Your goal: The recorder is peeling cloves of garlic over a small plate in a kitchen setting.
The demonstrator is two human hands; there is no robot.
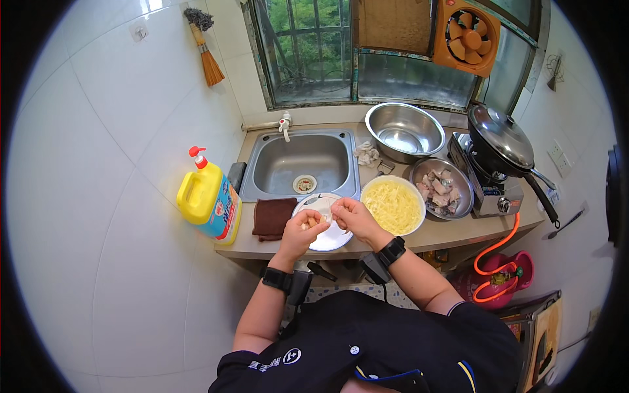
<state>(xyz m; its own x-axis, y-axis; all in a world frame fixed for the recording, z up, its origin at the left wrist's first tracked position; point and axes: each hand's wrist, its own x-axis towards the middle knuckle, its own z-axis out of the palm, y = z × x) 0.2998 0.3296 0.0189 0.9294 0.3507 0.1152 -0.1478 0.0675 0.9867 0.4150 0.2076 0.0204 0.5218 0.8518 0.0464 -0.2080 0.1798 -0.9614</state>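
Observation:
My left hand (302,233) is curled around small pale tan pieces (308,224) that look like garlic cloves. Thumb and fingers of my right hand (355,219) pinch something thin and whitish, perhaps peel, close to the left fingertips; its exact form is too small to tell. Both hands are above a white plate (331,240) with a patterned rim, which they partly cover. To the right of the plate stands a bowl of pale yellow shreds (393,205), and beyond it a steel bowl (469,200) holds raw fish chunks (439,189).
Left of the plate lie a folded brown cloth (272,218) and a yellow detergent jug (211,196). A steel sink (357,167) is behind. A large steel basin (405,132), a peeler (386,167) and a lidded wok (501,142) on a gas stove (496,204) occupy the back right.

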